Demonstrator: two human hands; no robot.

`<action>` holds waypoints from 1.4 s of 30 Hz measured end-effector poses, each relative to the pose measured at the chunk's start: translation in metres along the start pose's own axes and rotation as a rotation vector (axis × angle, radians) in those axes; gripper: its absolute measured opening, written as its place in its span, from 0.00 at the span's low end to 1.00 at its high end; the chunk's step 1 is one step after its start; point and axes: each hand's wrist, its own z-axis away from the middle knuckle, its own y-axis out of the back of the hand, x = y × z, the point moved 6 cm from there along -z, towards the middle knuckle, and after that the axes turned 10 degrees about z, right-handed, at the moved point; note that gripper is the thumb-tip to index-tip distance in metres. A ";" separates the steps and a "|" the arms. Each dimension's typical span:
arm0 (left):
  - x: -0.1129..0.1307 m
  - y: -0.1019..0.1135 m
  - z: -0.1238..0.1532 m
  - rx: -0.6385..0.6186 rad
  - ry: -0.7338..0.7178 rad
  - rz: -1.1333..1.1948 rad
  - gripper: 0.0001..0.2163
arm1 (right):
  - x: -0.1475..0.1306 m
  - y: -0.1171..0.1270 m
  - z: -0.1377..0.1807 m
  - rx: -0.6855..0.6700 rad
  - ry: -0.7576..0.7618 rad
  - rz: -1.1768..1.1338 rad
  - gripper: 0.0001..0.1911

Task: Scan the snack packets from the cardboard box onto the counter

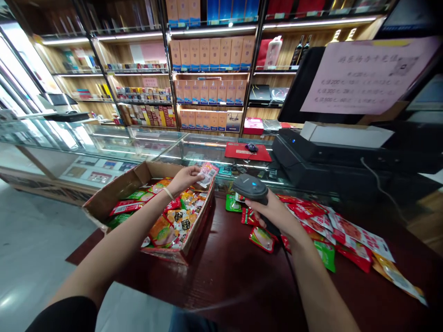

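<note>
Head camera lets me see my left hand [188, 179] pinching a small pink packet [209, 173] near the far right corner of a cardboard box [117, 190]. The box holds lots of bright bags [183, 222] and sits on the left of the dark red table [214, 276]. My right hand [275, 212] is wrapped around a black scanner [249, 185]. More shiny bags [309, 210] lie on the right.

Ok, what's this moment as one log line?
left hand: holds pink packet | right hand: grips scanner | box: holds packets
</note>
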 end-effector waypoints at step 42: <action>-0.024 -0.185 -0.044 -0.343 -0.058 -0.340 0.13 | -0.007 0.140 0.058 0.367 0.085 -0.277 0.15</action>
